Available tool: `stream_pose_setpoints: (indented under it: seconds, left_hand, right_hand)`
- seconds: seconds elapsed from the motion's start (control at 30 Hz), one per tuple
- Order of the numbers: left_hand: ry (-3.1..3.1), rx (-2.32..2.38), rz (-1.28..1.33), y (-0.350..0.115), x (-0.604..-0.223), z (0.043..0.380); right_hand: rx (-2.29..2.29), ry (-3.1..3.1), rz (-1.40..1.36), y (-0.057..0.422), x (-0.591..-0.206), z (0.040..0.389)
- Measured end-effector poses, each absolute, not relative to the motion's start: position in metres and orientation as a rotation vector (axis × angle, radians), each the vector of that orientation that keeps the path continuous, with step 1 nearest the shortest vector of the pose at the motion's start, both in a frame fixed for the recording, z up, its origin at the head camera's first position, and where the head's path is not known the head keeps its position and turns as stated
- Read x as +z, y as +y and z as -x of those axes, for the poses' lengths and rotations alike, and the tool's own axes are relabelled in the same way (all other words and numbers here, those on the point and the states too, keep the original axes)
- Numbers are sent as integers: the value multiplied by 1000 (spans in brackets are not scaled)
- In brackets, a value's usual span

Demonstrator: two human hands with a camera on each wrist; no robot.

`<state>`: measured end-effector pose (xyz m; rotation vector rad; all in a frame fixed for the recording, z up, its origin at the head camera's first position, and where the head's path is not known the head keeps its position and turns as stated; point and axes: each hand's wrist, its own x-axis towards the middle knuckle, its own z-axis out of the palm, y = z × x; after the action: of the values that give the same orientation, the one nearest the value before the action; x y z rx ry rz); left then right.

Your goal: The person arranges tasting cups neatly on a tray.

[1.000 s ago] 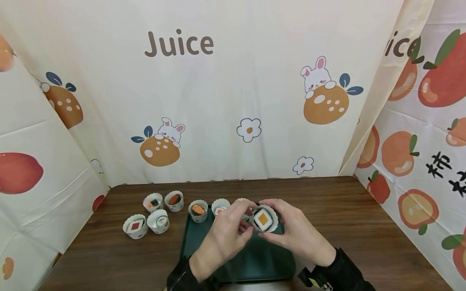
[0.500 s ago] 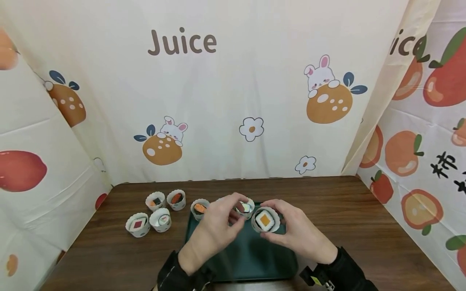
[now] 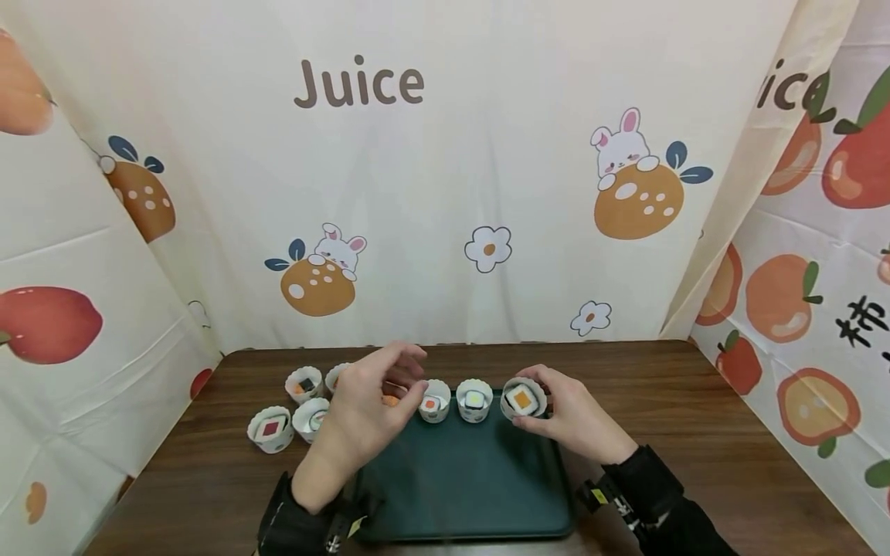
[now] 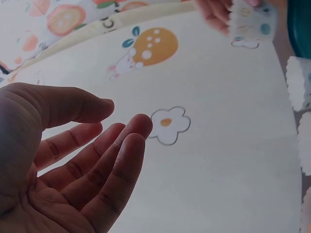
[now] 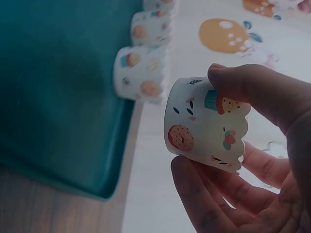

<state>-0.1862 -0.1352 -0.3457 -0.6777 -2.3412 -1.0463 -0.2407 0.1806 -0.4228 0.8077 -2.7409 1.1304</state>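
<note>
In the head view my right hand (image 3: 580, 413) holds a white baking cup (image 5: 201, 126) with a scalloped rim over the back right corner of a dark green tray (image 3: 466, 479). Thumb and fingertips pinch its printed wall. Inside sits a square sushi piece (image 3: 522, 399) with a yellow-orange centre. My left hand (image 3: 365, 405) hovers with loosely bent fingers and nothing between them, as the left wrist view confirms. It partly covers an orange-topped sushi piece (image 3: 390, 401). Along the tray's back edge stand two more filled cups, a left one (image 3: 434, 416) and a right one (image 3: 474, 417).
Left of the tray, several filled cups, including one with a red-centred piece (image 3: 271, 444), stand on the brown wooden table (image 3: 202, 486). A printed curtain (image 3: 417, 193) hangs behind the table, with printed cloths on both sides.
My left hand has moved left, away from the held cup, uncovering two cups at the tray's back edge. My right hand has shifted the cup slightly right and back.
</note>
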Motion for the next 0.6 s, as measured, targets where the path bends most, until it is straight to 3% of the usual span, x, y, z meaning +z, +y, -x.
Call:
stream_pose_setpoints:
  seconds: [0.6]
  left_hand:
    - [-2330, -1041, 648, -142, -344, 186]
  right_hand:
    - [1064, -2881, -717, 179, -451, 280]
